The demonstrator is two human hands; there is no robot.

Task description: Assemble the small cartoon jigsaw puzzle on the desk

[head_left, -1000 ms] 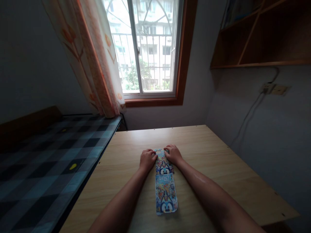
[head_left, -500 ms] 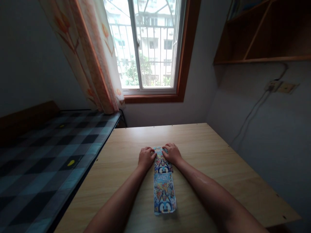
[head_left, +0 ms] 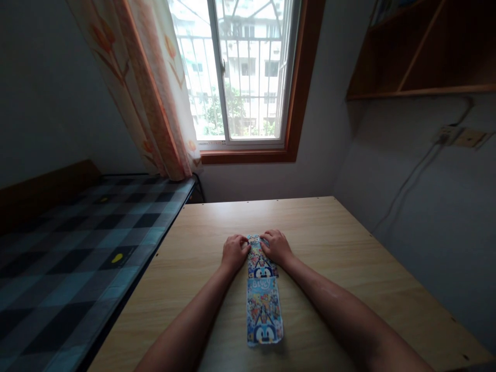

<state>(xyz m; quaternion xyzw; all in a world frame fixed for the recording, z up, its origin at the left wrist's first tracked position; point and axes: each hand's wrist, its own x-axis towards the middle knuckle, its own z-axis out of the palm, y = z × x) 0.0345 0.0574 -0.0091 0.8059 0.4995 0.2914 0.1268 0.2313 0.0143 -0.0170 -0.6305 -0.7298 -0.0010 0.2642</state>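
Two colourful cartoon pictures lie end to end on the wooden table. The farther one looks like a jigsaw puzzle (head_left: 260, 262) with an uneven top edge. Nearer to me is a matching picture card (head_left: 265, 312) with "Bluey" lettering at its top and a blue dog's face at its bottom; neither hand touches it. My left hand (head_left: 234, 251) rests at the puzzle's upper left side, fingers bent, thumb and fingertips on its edge. On the upper right, my right hand (head_left: 276, 247) presses curled fingers and thumb against the puzzle, covering that corner.
The wooden table (head_left: 329, 289) carries both pictures. A bed with a checked cover (head_left: 127, 227) stands along its left side. Beyond are a curtain (head_left: 155, 103) and a barred window (head_left: 251, 77). A wall shelf (head_left: 406, 62) and a socket with a cord (head_left: 447, 135) are on the right.
My view shifts slightly. Both hands stay at the puzzle's far end, with only small finger movements. The near picture card stays in place on the table.
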